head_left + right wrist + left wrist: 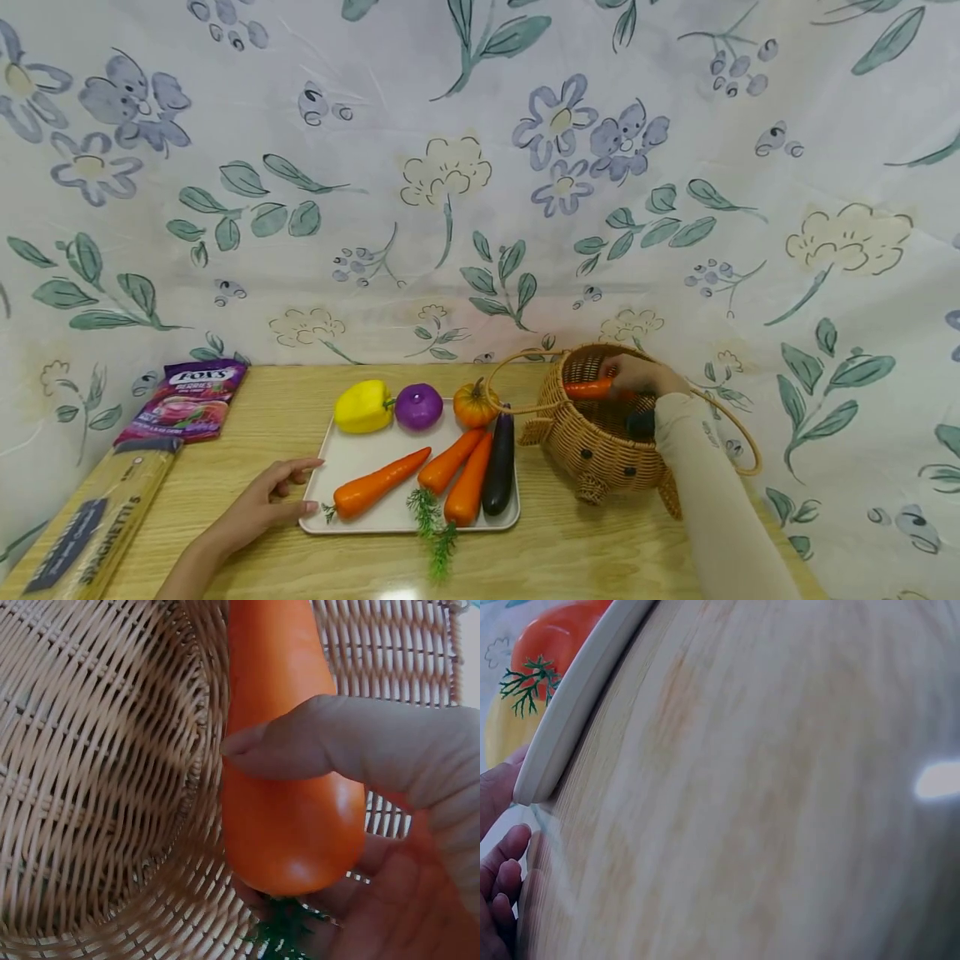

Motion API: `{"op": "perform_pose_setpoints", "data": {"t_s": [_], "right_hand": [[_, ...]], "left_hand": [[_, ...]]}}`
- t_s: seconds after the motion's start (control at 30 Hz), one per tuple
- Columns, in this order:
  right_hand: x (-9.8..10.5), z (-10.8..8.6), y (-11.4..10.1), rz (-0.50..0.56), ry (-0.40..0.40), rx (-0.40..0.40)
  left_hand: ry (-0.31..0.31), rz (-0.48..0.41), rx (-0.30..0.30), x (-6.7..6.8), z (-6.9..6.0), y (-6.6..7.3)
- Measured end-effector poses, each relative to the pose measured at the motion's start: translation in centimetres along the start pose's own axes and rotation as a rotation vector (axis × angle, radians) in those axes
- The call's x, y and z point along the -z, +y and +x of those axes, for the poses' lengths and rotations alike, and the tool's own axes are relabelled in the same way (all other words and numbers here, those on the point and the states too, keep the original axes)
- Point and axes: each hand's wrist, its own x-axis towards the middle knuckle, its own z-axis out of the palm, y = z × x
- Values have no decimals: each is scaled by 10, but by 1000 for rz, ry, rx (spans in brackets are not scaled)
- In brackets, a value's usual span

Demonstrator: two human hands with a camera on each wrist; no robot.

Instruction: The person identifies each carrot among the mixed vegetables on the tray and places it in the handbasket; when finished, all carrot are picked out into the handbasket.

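My right hand [637, 377] reaches into a wicker basket [600, 442] shaped like an animal with a snout. It grips an orange carrot [289, 817] near its thick end, the thumb across it and fingers beneath. Green leaves show below that end. My left hand [262, 504] is at the left side of a white tray [375, 528], its thumb and forefinger touching the rim. On the tray lie several carrots [382, 483], a dark eggplant [498, 467], a small pumpkin [475, 404], a purple onion [418, 407] and a yellow bell pepper [363, 407].
At the left of the wooden table [292, 392] lie a purple Fox's berries bag [191, 400] and a spaghetti pack [101, 517]. A floral cloth [480, 208] hangs behind. The basket's hoop handles [525, 357] stick out to both sides. A dark object [640, 423] shows by the right wrist.
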Motion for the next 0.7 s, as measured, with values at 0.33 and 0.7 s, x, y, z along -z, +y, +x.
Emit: {"op": "perform_pose_setpoints", "data": {"t_s": [0.33,0.7], "right_hand": [[-8,-1,6,-81,36,-22],[-12,-5,3,-157,-21,-61]], "left_hand": [[5,-10,-6,0,0,-2],[14,-7,-6,-2,0,-3]]}}
